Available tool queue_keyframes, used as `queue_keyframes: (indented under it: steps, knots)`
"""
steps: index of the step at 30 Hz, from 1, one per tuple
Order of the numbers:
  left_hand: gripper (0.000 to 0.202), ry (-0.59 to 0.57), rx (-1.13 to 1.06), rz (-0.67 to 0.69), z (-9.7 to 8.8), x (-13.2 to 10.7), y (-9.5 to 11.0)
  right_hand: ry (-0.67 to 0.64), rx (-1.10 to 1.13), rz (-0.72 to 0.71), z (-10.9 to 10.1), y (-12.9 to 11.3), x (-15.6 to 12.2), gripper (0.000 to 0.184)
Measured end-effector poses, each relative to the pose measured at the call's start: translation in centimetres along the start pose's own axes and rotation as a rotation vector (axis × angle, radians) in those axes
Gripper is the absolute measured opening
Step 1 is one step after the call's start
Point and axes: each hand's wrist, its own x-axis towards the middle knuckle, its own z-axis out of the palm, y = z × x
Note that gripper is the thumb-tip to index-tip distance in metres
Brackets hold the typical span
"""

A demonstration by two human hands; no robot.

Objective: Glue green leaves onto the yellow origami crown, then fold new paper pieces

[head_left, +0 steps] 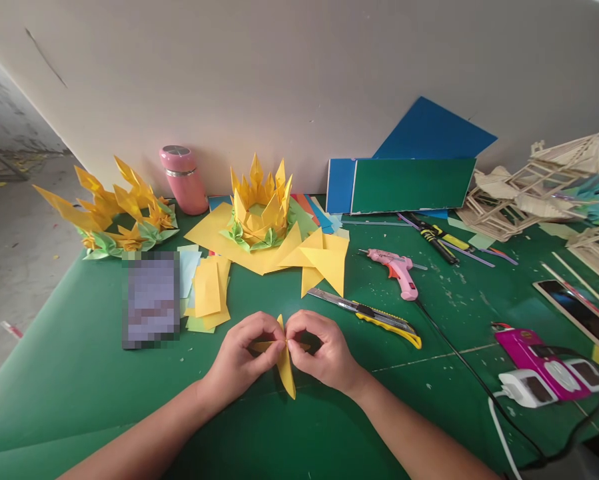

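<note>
Between both hands is a folded yellow paper piece (pixel 287 377) with narrow points spreading out like a star. My left hand (pixel 246 347) pinches it near the centre with thumb and forefinger. From the other side my right hand (pixel 322 347) pinches the same spot, and the fingertips of both hands almost meet. Just beyond the hands lie a yellow-handled box cutter (pixel 374 316) with its blade out and a stack of yellow paper sheets (pixel 324 257). Smaller yellow paper slips (pixel 208 287) lie to the left.
Two folded-paper crowns, one in the middle (pixel 262 207) and one on the left (pixel 124 213), stand near a pink flask (pixel 184 180). Rightward are a pink glue gun (pixel 394 270) with a cord, a magenta power strip (pixel 544 363), a phone (pixel 579 313) and stick models (pixel 519 193).
</note>
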Motion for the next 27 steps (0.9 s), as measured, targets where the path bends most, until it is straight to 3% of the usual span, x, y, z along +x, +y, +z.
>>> queue_keyframes:
  steps: [3,9,17,20,27]
  knots:
    - [0.01,0.02,-0.003,0.006,0.0,0.0,-0.2,0.004,0.02,0.025,-0.1,0.1,0.0,0.012]
    - [0.009,-0.049,-0.099,-0.056,0.1,-0.2,-0.4,0.007,0.121,0.159,-0.2,0.2,-0.1,0.01]
    - [0.014,0.113,-0.064,-0.091,0.1,0.0,-0.4,-0.066,0.195,0.212,-0.8,0.4,-0.1,0.016]
    - [0.014,0.154,-0.079,-0.168,0.0,-0.1,-0.5,-0.072,0.193,0.246,-0.4,0.6,-0.2,0.025]
    - [0.024,0.123,-0.23,-0.333,0.3,0.0,-0.5,0.012,0.257,0.372,0.1,0.8,-0.1,0.017]
